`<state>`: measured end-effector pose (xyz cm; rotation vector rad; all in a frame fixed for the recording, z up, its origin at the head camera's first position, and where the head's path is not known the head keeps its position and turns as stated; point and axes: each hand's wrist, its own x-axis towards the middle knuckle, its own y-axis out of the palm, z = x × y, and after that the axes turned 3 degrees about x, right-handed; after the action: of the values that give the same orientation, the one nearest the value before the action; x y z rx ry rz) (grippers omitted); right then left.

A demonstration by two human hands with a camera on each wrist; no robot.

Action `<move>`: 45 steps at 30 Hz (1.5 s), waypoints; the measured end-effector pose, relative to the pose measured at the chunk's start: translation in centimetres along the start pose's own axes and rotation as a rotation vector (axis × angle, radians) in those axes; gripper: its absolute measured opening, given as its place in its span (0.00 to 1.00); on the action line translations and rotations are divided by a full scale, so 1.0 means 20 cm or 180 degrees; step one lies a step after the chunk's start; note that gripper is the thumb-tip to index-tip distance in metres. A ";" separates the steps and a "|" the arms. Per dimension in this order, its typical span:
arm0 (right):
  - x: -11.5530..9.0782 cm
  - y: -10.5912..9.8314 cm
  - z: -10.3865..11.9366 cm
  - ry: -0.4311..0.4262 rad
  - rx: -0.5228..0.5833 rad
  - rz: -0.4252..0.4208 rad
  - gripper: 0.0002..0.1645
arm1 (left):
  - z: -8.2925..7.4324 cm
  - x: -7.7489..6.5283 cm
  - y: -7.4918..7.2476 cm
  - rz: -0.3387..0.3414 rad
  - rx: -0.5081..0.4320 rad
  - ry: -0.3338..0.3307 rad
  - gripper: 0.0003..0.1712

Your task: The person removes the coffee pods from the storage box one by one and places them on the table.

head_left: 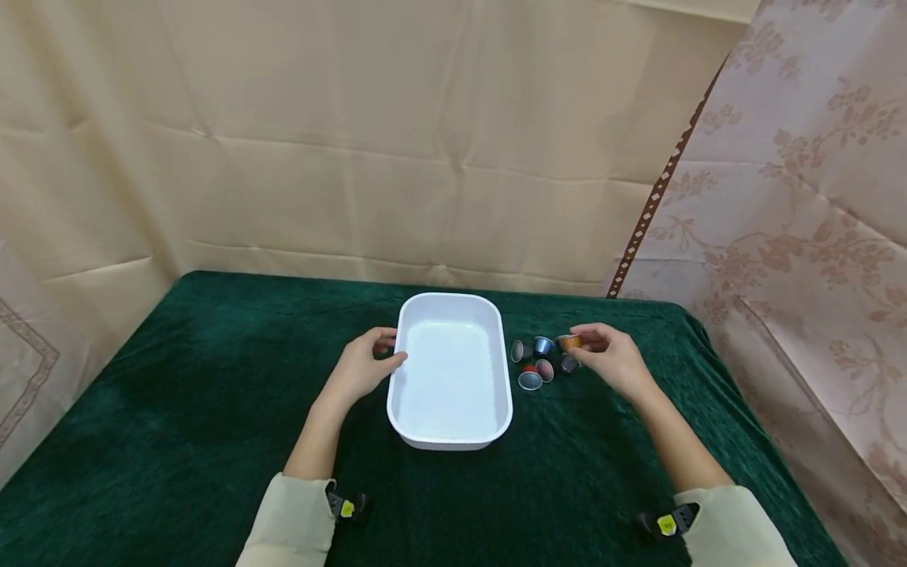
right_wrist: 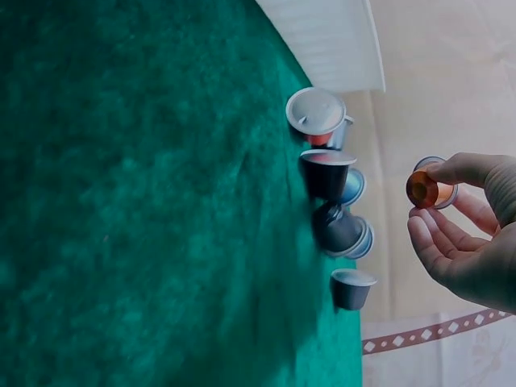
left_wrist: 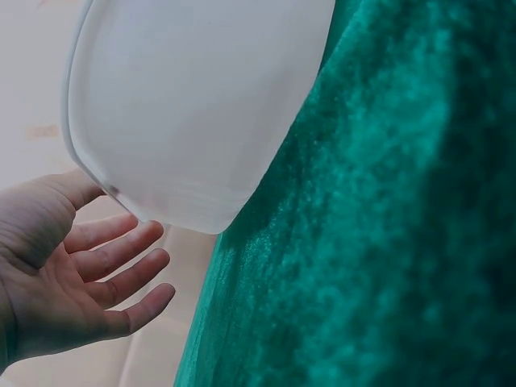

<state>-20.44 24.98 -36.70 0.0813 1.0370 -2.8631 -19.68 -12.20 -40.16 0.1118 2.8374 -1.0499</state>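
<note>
A white rectangular plastic basin (head_left: 450,378) stands on the dark green cloth. My left hand (head_left: 364,364) holds its left rim, thumb over the edge and fingers along the outer wall; the left wrist view shows those fingers (left_wrist: 133,282) slightly spread. Between thumb and fingertips, my right hand (head_left: 611,358) pinches an orange coffee capsule (right_wrist: 425,189) above the others. Several more capsules lie clustered right of the basin: a blue one (head_left: 543,346), a dark one (head_left: 521,351), another dark one (head_left: 569,363), one with a pinkish lid (head_left: 545,370), and one with a grey lid (head_left: 530,381).
Green velvet cloth (head_left: 212,409) covers the table. A beige curtain (head_left: 397,157) hangs behind the table's far edge, and a pink floral curtain (head_left: 801,220) hangs along the right side.
</note>
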 end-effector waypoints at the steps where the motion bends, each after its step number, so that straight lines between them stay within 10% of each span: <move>1: 0.00 0.00 -0.01 0.0004 -0.0008 -0.0002 0.23 | 0.00 0.00 0.00 0.0000 0.0000 -0.0003 0.29; 45: 0.02 0.01 -0.33 0.0398 -0.0085 -0.0131 0.27 | 0.01 0.00 0.00 -0.0004 0.0003 -0.0013 0.29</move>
<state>-20.61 29.12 -41.93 0.2428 1.1108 -2.9127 -19.73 -12.20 -40.33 0.1079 2.8337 -1.0507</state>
